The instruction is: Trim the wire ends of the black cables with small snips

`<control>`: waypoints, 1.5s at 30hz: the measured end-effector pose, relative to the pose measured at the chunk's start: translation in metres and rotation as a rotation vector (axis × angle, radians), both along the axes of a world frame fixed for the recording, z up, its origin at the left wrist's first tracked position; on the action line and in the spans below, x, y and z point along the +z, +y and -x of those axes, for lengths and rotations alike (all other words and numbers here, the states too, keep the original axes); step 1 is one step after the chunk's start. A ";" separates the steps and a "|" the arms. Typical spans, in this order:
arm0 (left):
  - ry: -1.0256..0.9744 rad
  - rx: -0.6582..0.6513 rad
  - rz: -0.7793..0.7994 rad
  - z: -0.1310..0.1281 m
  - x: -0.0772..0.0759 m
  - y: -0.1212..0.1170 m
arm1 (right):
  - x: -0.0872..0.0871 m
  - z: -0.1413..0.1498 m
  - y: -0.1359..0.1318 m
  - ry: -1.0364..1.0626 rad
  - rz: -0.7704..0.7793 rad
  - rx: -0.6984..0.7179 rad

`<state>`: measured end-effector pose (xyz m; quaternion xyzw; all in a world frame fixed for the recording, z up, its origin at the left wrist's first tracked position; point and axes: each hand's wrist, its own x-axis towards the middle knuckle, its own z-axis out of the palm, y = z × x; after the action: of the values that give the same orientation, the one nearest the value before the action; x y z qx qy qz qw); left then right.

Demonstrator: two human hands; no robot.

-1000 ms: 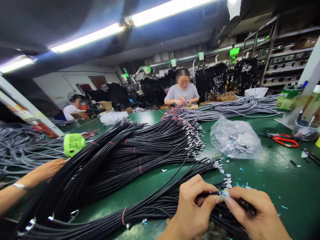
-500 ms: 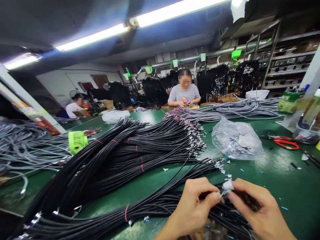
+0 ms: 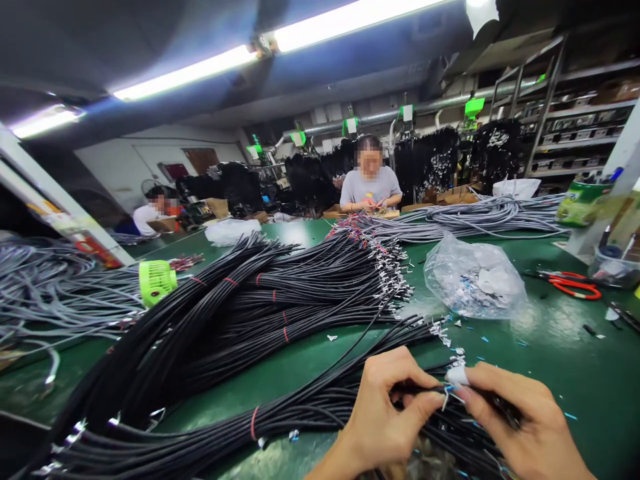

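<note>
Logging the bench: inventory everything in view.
Black cables: many, black, centre.
Grey cables: many, grey, left and rear.
Table: one, green, beneath.
Scraps: many, blue and white, right.
Slotted device: one, lime, left.
Scrap bag: one, clear, right.
White bags: two, white, rear.
Red-handled tool: one, red, right.
Pen container: one, green, right.
Tub: one, clear, right.
Units: five, green, rear.
Shelving: one, grey, rear right.
Lights: three, white, overhead.
People: two, grey/white tops, rear.
Left hand: one, bare, pinching black cable.
Right hand: one, bare, pinching white piece.
</note>
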<state>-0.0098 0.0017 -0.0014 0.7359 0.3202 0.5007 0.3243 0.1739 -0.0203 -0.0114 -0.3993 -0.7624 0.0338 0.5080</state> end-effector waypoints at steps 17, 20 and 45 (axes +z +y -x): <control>0.258 -0.209 0.129 0.000 0.007 -0.003 | 0.008 0.000 0.000 0.027 0.420 0.055; 0.270 -0.260 0.168 0.001 0.007 -0.003 | 0.006 -0.001 0.002 0.132 0.607 0.140; 0.091 -0.105 0.219 -0.004 0.005 -0.001 | 0.009 0.005 0.003 0.050 0.370 0.097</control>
<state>-0.0059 0.0004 0.0036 0.7338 0.3485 0.4113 0.4135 0.1691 -0.0174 -0.0025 -0.4477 -0.7488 0.2076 0.4425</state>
